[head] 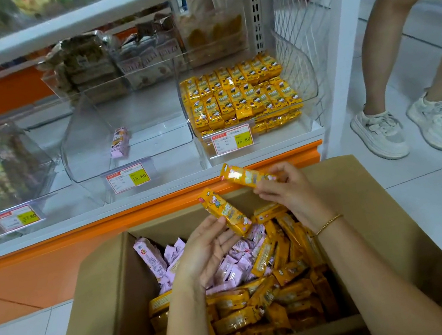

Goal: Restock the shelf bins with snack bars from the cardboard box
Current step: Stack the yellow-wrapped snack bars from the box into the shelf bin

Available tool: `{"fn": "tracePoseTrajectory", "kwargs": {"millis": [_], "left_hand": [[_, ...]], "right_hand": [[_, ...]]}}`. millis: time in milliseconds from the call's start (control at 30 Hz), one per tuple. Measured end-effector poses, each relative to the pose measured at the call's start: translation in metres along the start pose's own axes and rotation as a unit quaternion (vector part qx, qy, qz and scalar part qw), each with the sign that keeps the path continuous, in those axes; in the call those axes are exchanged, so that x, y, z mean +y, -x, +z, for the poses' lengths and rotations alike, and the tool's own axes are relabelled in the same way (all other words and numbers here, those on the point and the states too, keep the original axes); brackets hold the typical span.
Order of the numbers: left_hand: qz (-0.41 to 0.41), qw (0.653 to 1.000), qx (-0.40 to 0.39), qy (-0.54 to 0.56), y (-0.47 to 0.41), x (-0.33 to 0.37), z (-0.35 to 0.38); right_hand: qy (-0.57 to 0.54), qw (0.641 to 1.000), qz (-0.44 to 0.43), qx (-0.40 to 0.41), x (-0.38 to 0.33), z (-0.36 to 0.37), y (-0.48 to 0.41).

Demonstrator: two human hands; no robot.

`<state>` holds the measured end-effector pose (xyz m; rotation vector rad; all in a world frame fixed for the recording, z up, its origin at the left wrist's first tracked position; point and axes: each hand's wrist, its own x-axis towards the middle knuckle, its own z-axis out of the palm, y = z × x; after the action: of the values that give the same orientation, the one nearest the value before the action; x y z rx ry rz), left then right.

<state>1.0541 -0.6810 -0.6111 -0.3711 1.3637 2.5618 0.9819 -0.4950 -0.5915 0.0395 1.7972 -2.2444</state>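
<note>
Above the open cardboard box (pixel 106 279), my left hand (pixel 209 247) loosely pinches one yellow snack bar (pixel 226 215) and my right hand (pixel 289 192) curls round a second bar (pixel 243 176); next, I judge, both go to the right-hand bin (pixel 284 134) of matching bars

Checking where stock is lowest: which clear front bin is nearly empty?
The middle bin, holding just one pink bar; the right bin is packed with yellow bars and the left bin is also full.
</note>
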Motion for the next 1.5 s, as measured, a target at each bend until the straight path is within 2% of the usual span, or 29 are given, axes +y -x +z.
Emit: {"fn": "tracePoseTrajectory", "kwargs": {"millis": [133, 233, 400, 500, 633, 700, 733, 767, 867, 900, 967, 1033, 1200, 1333, 1500], "left_hand": [[0.043, 0.999, 0.000, 0.017, 0.000, 0.004, 0.022], [0.069, 0.997, 0.015, 0.015, 0.001, 0.009, 0.031], [0.123, 0.992, 0.020, -0.022, 0.001, 0.025, 0.043], [0.150, 0.987, 0.018, -0.058, -0.003, 0.036, 0.054], [0.172, 0.976, -0.004, -0.136, -0.013, 0.057, 0.073], [0.210, 0.953, 0.028, -0.216, -0.021, 0.074, 0.084], [0.236, 0.929, 0.054, -0.280, -0.025, 0.081, 0.089], [0.264, 0.891, 0.086, -0.359, -0.030, 0.088, 0.093], [0.305, 0.736, 0.139, -0.588, -0.044, 0.097, 0.104], [0.304, 0.707, 0.130, -0.626, -0.050, 0.096, 0.106], [0.289, 0.676, 0.100, -0.670, -0.062, 0.093, 0.106], [0.268, 0.662, 0.090, -0.694, -0.070, 0.088, 0.104], [0.268, 0.655, 0.087, -0.701, -0.070, 0.084, 0.098], [0.276, 0.661, 0.074, -0.694, -0.070, 0.086, 0.095], [0.271, 0.671, 0.074, -0.686, -0.071, 0.085, 0.095]], "right_hand": [[0.040, 0.998, 0.004, -0.039, 0.002, 0.018, 0.008], [0.064, 0.996, -0.037, -0.048, -0.005, 0.020, 0.008], [0.260, 0.951, -0.137, -0.097, -0.029, 0.018, 0.013], [0.370, 0.899, -0.226, -0.054, -0.041, 0.017, 0.016], [0.395, 0.871, -0.286, 0.056, -0.063, 0.019, 0.011], [0.389, 0.860, -0.311, 0.110, -0.082, 0.018, 0.002], [0.387, 0.856, -0.312, 0.143, -0.092, 0.017, -0.006], [0.388, 0.851, -0.307, 0.177, -0.104, 0.013, -0.015], [0.420, 0.831, -0.281, 0.230, -0.133, -0.003, -0.051], [0.458, 0.813, -0.271, 0.235, -0.139, -0.009, -0.064], [0.561, 0.759, -0.240, 0.229, -0.145, -0.015, -0.084], [0.631, 0.715, -0.203, 0.220, -0.147, -0.013, -0.096], [0.687, 0.686, -0.133, 0.201, -0.144, -0.003, -0.117], [0.653, 0.737, -0.080, 0.156, -0.137, -0.002, -0.127], [0.648, 0.747, -0.106, 0.109, -0.130, -0.010, -0.128]]}}
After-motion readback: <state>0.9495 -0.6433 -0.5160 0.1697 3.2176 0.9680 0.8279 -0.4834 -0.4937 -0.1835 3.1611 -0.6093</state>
